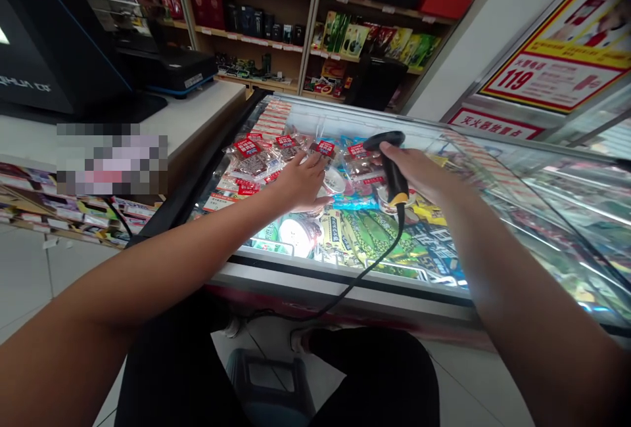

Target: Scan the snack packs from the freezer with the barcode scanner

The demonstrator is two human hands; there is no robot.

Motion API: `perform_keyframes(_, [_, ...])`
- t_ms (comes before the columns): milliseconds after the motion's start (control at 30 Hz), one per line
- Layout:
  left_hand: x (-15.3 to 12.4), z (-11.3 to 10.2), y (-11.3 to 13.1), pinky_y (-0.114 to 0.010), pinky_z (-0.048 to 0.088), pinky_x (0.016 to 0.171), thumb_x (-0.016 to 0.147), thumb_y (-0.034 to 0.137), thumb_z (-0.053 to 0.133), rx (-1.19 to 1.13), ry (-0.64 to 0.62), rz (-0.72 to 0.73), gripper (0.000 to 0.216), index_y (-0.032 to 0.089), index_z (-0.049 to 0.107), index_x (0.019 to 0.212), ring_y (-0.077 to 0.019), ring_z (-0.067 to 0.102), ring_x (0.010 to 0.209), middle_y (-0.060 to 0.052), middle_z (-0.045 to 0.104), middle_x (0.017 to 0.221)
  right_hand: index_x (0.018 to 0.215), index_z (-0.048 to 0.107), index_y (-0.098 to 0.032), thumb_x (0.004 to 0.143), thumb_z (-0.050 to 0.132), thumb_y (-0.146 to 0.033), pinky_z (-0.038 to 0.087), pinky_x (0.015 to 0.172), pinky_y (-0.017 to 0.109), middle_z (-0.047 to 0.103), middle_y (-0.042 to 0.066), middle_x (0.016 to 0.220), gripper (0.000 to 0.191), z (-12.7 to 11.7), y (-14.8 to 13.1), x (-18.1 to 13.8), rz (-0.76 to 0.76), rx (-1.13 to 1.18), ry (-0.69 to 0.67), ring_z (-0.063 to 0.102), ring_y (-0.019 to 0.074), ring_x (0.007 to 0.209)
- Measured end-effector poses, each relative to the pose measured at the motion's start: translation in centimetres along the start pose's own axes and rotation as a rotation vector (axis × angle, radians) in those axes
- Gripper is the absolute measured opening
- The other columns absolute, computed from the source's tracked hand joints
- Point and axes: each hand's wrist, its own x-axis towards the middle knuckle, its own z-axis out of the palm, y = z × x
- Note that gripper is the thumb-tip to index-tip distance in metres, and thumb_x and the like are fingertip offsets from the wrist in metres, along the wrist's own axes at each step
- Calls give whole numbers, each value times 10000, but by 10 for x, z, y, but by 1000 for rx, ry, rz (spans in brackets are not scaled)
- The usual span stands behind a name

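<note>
My right hand [419, 171] is closed round the black handle of a barcode scanner [392, 164], whose head points left over an open chest freezer [345, 282]. Its black cable [365, 269] hangs down over the freezer's front edge. My left hand [300, 180] reaches into the freezer with fingers stretched out, resting on clear packets with red labels [256, 154]. A small round white tub [335, 180] lies just right of its fingertips. Green and blue ice-cream packets [374, 233] fill the near part of the freezer.
A white counter [197, 112] at the left carries a black monitor [44, 39] and a black printer [167, 66]. Shelves of boxed goods [296, 13] line the back wall. A second glass-topped freezer [566, 217] stands at the right. A dark crate [271, 381] sits between my legs.
</note>
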Motion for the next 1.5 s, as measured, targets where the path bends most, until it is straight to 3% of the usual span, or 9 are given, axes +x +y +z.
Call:
perform_keyframes(133, [1,6,-9,-577,327,1220,1029,605,431,-38,91,65,699,59,603,1430,-374,501,1428,-204,602,1501,964,662,-236,883,557,-819,536,593,335,668,85,770,597,20,-7,4,41,46,-47,663,236,687])
perform_keyframes(267, [0,7,-16,-577,346,1187,1044,594,398,-52,84,116,672,136,554,1512,-396,485,1438,-212,521,1572,951,658,-246,866,571,-845,566,640,339,712,99,871,611,40,-11,0,55,179,-168,700,247,749])
perform_keyframes(433, [2,8,-16,-583,332,1203,1063,559,379,-98,62,147,688,176,393,1634,-390,412,1504,-171,407,1682,1023,702,-245,830,593,-874,594,768,356,741,129,1066,667,53,-2,2,12,334,-208,717,278,939])
perform_keyframes(567, [4,9,-18,-615,293,1225,1064,590,351,-135,28,154,700,226,344,1661,-384,389,1529,-137,382,1707,1145,709,-257,842,590,-862,619,751,371,740,120,983,687,58,-1,2,35,484,-327,717,261,851])
perform_keyframes(733, [4,9,-17,-643,292,1198,1062,611,322,-63,7,126,636,334,421,1626,-416,405,1518,-168,416,1672,1233,657,-258,899,572,-792,613,582,377,757,115,962,636,45,-12,-9,71,597,-268,692,242,684])
perform_keyframes(900, [4,10,-16,-601,253,1239,1068,564,362,-80,24,138,619,268,467,1600,-400,312,1571,-122,325,1737,1081,692,-189,954,537,-702,512,419,331,716,134,785,551,21,-24,-30,259,588,-296,631,219,556])
perform_keyframes(1033, [6,12,-17,-591,253,1244,1071,547,357,-128,8,151,625,245,442,1611,-388,296,1576,-55,317,1750,1021,685,-187,960,520,-691,510,438,346,669,108,726,533,20,-27,-38,214,556,-305,558,185,483])
perform_keyframes(1367, [7,12,-16,-567,249,1238,1065,586,307,-119,-11,136,653,264,423,1622,-381,338,1550,-81,368,1724,1022,690,-198,932,433,-791,579,528,400,708,139,788,652,21,-30,-41,131,454,-335,621,232,558])
perform_keyframes(1500, [7,9,-15,-577,240,1240,1066,598,298,-110,-24,123,660,285,398,1638,-380,350,1544,-89,390,1710,1101,689,-207,932,444,-813,598,561,376,719,132,838,675,20,-25,-33,100,454,-243,689,250,657])
